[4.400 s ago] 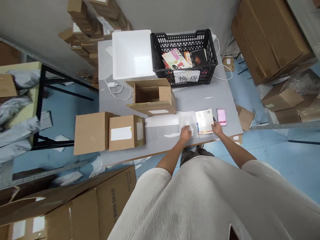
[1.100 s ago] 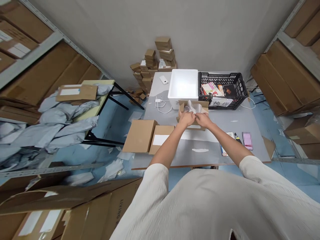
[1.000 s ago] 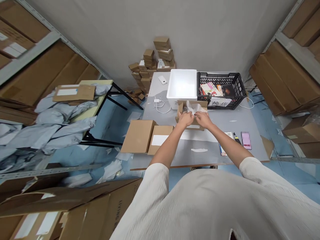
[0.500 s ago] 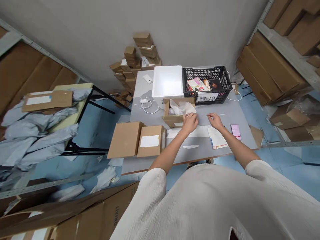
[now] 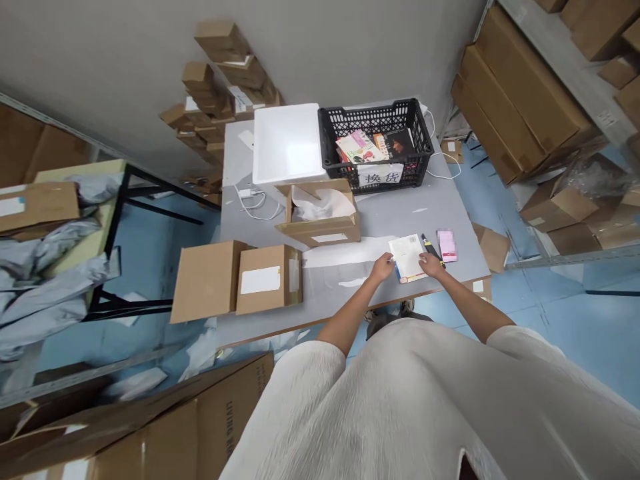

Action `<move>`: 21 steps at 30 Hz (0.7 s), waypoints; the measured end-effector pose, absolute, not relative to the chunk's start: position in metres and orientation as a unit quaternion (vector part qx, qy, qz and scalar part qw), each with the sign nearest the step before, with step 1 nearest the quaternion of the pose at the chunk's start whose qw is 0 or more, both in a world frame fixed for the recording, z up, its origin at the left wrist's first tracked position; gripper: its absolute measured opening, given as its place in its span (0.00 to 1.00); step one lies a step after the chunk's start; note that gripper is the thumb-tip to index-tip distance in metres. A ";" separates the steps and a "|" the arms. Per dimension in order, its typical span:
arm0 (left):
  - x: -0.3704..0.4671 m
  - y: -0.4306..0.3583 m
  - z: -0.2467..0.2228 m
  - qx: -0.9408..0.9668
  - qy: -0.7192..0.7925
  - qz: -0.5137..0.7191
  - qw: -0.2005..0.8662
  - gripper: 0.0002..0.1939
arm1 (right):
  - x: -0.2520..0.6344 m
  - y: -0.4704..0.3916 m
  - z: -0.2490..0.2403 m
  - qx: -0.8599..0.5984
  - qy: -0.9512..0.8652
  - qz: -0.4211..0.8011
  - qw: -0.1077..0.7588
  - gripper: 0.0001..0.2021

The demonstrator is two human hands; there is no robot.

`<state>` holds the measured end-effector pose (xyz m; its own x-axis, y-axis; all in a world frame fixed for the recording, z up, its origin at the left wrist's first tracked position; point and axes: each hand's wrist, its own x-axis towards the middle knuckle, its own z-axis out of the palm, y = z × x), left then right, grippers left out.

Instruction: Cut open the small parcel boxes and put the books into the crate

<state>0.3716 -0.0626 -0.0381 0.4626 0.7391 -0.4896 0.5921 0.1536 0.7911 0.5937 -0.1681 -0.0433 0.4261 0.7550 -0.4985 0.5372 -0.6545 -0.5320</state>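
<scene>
A white book [image 5: 407, 252] with coloured edging along its bottom lies near the front edge of the table, between my two hands. My left hand [image 5: 383, 267] closes on its left side, and my right hand [image 5: 431, 265] pinches the right side. Just beyond my right hand is a black and yellow tool [image 5: 431, 247], its kind unclear at this size. Right of that lies a phone [image 5: 447, 247] with a pink screen. An open cardboard box [image 5: 337, 231] stands further back to the left, with crumpled white paper [image 5: 320, 205] inside.
At the back of the table [image 5: 325, 320] stand a white foam box [image 5: 287, 143] and a black crate [image 5: 395, 170] holding books. Two closed cardboard boxes [image 5: 207, 280] occupy the left end. Beside them is a white cable [image 5: 257, 207]. Stacked cartons [image 5: 240, 73] lean by the wall.
My left hand has left the paper in the open box and come down to the book. My right hand has moved onto the book's right side. The view has shifted.
</scene>
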 end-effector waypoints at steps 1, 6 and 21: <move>0.376 -0.066 -0.046 0.628 0.532 0.063 0.564 0.16 | 0.595 -0.169 -0.047 -0.830 -0.387 0.373 0.147 0.24; 0.397 -0.078 -0.074 0.584 0.579 0.050 0.567 0.18 | 0.600 -0.171 -0.061 -0.827 -0.365 0.400 0.153 0.25; 0.398 -0.077 -0.089 0.466 0.646 0.069 0.600 0.17 | 0.610 -0.161 -0.058 -0.812 -0.271 0.468 0.219 0.20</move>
<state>0.3982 -0.0768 -0.0894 0.1555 0.6851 -0.7116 0.5203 0.5555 0.6485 0.6104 -0.1608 -0.0583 0.4154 0.6453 -0.6411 0.2366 -0.7572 -0.6089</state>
